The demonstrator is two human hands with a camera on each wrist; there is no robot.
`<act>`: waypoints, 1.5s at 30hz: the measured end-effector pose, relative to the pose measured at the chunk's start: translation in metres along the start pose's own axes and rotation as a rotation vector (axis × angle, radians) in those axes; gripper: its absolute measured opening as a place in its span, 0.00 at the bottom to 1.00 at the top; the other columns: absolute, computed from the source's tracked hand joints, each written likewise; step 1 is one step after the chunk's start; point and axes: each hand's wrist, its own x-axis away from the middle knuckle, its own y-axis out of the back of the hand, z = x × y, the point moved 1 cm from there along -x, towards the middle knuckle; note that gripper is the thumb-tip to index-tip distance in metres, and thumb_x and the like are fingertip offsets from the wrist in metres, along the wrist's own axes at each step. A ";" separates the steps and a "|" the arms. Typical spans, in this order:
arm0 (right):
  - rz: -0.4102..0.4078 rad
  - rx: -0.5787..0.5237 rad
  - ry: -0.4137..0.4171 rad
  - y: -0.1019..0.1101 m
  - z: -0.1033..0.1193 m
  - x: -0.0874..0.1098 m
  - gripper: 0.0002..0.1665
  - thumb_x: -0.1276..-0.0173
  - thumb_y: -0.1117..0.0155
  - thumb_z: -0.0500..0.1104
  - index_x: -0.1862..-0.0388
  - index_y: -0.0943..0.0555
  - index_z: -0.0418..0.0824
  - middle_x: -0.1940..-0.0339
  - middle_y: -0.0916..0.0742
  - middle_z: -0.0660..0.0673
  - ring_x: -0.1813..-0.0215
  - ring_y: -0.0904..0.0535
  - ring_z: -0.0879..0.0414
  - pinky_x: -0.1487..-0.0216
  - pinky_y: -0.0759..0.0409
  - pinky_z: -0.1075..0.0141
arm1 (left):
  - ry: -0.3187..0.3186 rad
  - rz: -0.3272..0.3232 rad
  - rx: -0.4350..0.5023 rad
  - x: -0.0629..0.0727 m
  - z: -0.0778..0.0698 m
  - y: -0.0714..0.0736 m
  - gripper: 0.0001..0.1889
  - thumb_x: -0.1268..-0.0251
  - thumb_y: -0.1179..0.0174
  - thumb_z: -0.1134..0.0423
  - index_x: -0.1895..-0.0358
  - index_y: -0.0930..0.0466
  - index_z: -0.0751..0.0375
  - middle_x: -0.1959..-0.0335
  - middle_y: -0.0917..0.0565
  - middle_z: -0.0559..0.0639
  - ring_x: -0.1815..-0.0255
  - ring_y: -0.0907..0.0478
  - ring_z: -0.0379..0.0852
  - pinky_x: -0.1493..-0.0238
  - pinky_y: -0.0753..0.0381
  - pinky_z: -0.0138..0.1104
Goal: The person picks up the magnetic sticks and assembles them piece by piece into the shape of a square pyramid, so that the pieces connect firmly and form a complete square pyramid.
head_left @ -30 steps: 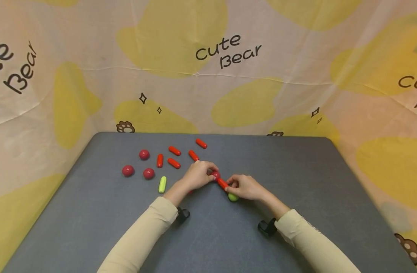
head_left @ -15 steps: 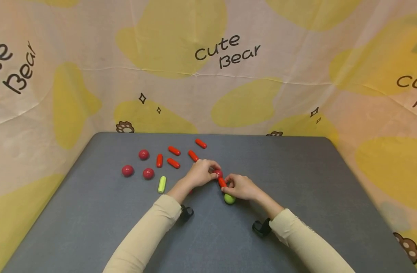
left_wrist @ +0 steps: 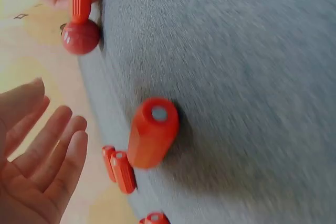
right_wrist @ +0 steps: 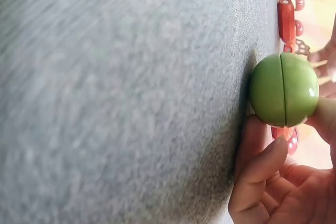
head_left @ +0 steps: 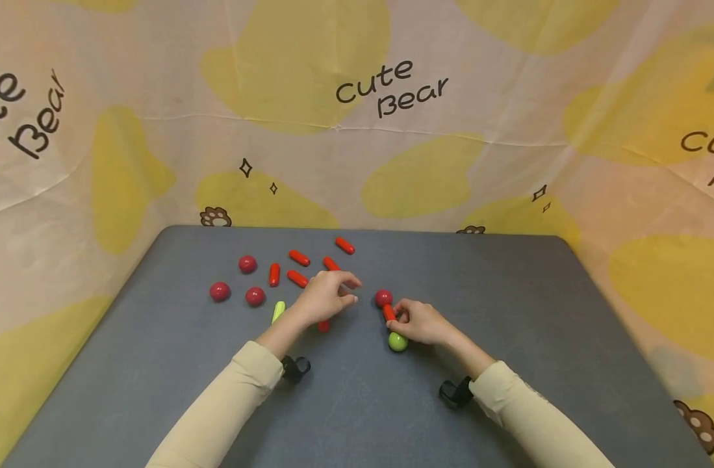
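Note:
My right hand (head_left: 421, 322) pinches a red magnetic rod (head_left: 388, 313) between thumb and fingers. A red ball (head_left: 383, 298) sits at the rod's far end and a green ball (head_left: 398, 342) at its near end, all in one line. In the right wrist view the green ball (right_wrist: 284, 90) shows a seam round its middle and covers most of the rod. My left hand (head_left: 321, 298) hovers left of the red ball, fingers spread and holding nothing. Beneath it lies another red rod (head_left: 323, 326); the left wrist view shows a grey disc in the end of this rod (left_wrist: 149, 142).
Several red rods (head_left: 299, 258) lie scattered at the back left of the dark grey table (head_left: 509, 292). Left of them are three red balls (head_left: 247, 264). A light green rod (head_left: 279, 311) lies partly behind my left arm. Patterned cloth (head_left: 298, 97) encloses the table's back and sides.
My left hand has let go of the red ball and drawn back to the left. The joined balls and rod have turned slightly and shifted a little right, still in my right hand.

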 end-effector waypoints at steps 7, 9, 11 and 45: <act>0.019 -0.027 -0.031 0.004 -0.007 0.005 0.11 0.39 0.38 0.44 0.61 0.24 0.38 0.82 0.22 0.51 0.86 0.30 0.62 0.83 0.30 0.68 | 0.082 -0.094 -0.067 0.016 0.007 0.014 0.13 0.47 0.35 0.63 0.57 0.18 0.58 0.60 0.16 0.49 0.66 0.18 0.41 0.63 0.21 0.37; 0.020 -0.044 -0.047 0.006 -0.008 0.007 0.12 0.39 0.38 0.44 0.61 0.24 0.38 0.82 0.22 0.51 0.87 0.28 0.61 0.82 0.28 0.68 | 0.096 -0.110 -0.087 0.021 0.009 0.016 0.13 0.48 0.34 0.63 0.57 0.18 0.59 0.60 0.16 0.50 0.66 0.17 0.43 0.64 0.21 0.39; 0.018 -0.061 -0.062 0.008 -0.008 0.008 0.12 0.38 0.38 0.44 0.61 0.24 0.38 0.81 0.21 0.50 0.87 0.26 0.61 0.82 0.26 0.67 | 0.114 -0.124 -0.106 0.025 0.010 0.017 0.13 0.48 0.34 0.63 0.58 0.18 0.60 0.61 0.16 0.51 0.65 0.17 0.45 0.63 0.21 0.40; -0.009 -0.127 -0.167 0.008 -0.013 0.014 0.21 0.38 0.38 0.45 0.50 0.29 0.37 0.75 0.21 0.46 0.84 0.25 0.57 0.82 0.23 0.65 | 0.193 -0.124 -0.253 0.037 0.023 -0.006 0.11 0.58 0.36 0.69 0.66 0.17 0.61 0.77 0.20 0.49 0.78 0.27 0.45 0.75 0.28 0.36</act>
